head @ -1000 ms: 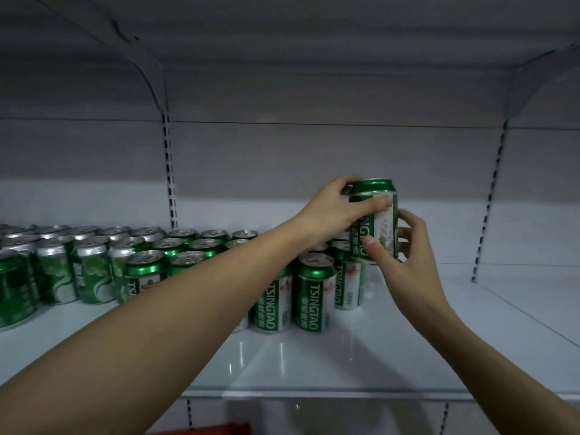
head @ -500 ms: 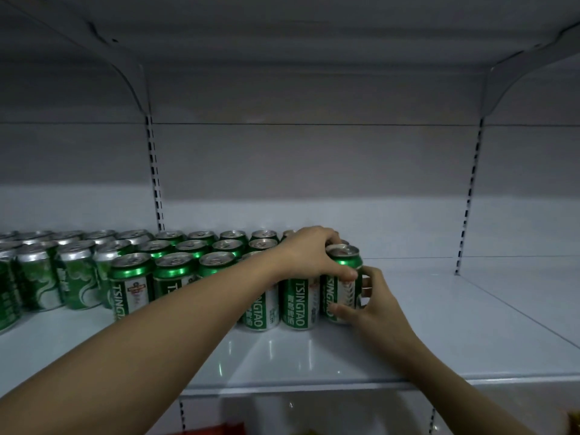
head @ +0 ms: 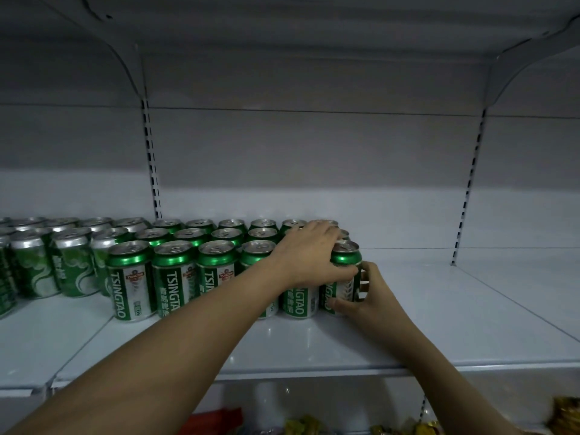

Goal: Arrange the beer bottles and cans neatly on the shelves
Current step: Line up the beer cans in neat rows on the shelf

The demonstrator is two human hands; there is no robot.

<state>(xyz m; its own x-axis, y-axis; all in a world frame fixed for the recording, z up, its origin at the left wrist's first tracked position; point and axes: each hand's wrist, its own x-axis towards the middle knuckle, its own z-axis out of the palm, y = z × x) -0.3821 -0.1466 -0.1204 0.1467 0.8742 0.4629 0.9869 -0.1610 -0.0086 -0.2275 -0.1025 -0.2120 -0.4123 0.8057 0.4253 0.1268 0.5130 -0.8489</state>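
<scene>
**Two hands on the end can of a packed block**

Two bare hands meet on one green can (head: 343, 277), which stands upright on the white shelf (head: 408, 324) as the right-hand end of the front row. The left hand (head: 309, 252) lies over the can's top from the left, thumb curled across its front. The right hand (head: 365, 293) grips the can low on its right side, thumb at the base. Left of this can, more cans (head: 175, 277) stand in tight rows, touching. Right of it, the shelf is bare.

Risks, as a judgement: the left forearm (head: 219, 315) crosses just in front of the cans left of the end can, so pulling back carelessly could knock one off the shelf's front edge. Pushing the end can too hard leftward could shunt the row out of line. Letting go while it is tilted could tip it rightward.
</scene>
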